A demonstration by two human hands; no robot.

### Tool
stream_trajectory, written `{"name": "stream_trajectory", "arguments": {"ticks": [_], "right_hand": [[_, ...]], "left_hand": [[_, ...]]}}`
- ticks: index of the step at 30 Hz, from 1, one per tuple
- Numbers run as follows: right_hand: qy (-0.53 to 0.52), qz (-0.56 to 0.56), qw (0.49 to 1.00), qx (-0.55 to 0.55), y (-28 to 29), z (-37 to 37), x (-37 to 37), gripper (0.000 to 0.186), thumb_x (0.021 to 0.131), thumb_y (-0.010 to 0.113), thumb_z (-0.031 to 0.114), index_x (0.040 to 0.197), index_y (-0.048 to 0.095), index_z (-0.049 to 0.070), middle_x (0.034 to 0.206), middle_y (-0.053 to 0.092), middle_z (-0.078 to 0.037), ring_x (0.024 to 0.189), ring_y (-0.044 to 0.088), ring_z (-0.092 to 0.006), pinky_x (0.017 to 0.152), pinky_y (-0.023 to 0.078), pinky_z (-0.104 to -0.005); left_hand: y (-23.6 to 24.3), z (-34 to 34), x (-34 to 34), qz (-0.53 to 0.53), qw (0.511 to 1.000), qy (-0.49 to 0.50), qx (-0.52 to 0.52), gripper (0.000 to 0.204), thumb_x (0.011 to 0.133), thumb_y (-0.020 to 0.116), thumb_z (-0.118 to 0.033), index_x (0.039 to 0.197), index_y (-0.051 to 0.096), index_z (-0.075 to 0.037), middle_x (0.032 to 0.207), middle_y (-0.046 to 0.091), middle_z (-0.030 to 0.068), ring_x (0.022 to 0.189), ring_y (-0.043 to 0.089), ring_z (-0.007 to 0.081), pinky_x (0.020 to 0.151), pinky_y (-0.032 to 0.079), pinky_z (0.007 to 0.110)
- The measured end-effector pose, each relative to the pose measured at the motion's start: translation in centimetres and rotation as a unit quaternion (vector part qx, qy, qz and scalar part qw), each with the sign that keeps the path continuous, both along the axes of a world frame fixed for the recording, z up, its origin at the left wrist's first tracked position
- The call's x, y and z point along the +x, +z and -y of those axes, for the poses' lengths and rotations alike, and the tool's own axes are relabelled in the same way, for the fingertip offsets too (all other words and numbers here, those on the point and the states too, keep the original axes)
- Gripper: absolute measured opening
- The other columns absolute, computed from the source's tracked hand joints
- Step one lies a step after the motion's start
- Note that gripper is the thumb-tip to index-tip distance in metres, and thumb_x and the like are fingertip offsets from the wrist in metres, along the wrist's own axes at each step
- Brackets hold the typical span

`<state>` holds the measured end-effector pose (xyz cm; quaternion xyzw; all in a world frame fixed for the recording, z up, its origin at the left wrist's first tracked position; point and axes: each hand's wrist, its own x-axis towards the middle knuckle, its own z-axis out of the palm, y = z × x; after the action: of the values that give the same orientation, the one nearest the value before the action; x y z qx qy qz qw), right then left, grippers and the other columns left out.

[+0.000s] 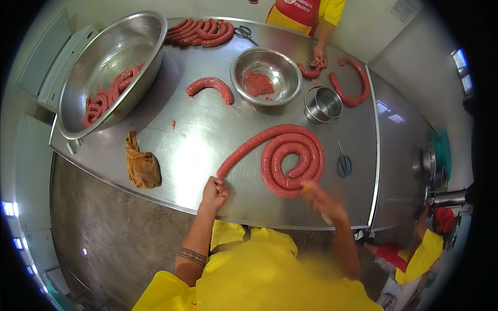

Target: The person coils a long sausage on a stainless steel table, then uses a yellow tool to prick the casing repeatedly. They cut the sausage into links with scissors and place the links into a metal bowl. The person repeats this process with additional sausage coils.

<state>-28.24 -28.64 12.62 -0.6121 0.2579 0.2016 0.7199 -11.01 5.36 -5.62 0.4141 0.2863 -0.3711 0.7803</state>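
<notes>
A long raw sausage (pixel 298 142) lies in a spiral on the steel table, its outer end stretching left and down. At that end my left hand (pixel 214 192) is closed, fingers pinched around the tip of the casing. My right hand (pixel 326 201) is by the lower right of the coil, smeared by motion. A small yellow patch shows at its fingertips, but what it is I cannot make out. Scissors with blue-grey handles (pixel 344 165) lie right of the coil. Above it stands a metal bowl (pixel 238 78) with some ground meat (pixel 258 83) in it.
A large tilted steel basin (pixel 147 49) with sausages stands at the left. Near the front edge sits a brown cloth (pixel 142 165). Several sausages (pixel 202 32), another scissors (pixel 245 34) and small metal containers (pixel 326 104) lie farther back. Across the table, a co-worker's hand (pixel 319 58) touches a short sausage.
</notes>
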Motion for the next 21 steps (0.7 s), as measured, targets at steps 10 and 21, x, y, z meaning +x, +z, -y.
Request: {"name": "stream_trajectory", "arguments": {"ticks": [10,21], "right_hand": [[0.035,0.312,0.906,-0.283,-9.5,-9.0,9.3,0.021,0.1,0.056,0.012,0.121,0.057,0.007,0.088,0.065,-0.007,0.081,0.066,-0.0225,0.068,0.051,-0.0381],[0.259,0.331,0.889,-0.179,-6.2,-20.3,14.8,0.042,0.095,0.062,0.013,0.134,0.049,0.005,0.1,0.067,-0.021,0.1,0.064,-0.0387,0.088,0.048,-0.0427]], "left_hand": [[5.9,-1.0,-3.4,0.58,0.633,-0.136,0.495,0.008,0.092,0.057,-0.003,0.095,0.064,-0.003,0.145,0.045,0.0285,0.097,0.066,0.028,0.074,0.055,0.037],[3.2,-1.9,-3.6,0.395,0.868,-0.092,0.288,0.022,0.1,0.05,-0.017,0.093,0.063,-0.001,0.082,0.062,0.0105,0.07,0.062,0.0316,0.067,0.05,0.043]]}}
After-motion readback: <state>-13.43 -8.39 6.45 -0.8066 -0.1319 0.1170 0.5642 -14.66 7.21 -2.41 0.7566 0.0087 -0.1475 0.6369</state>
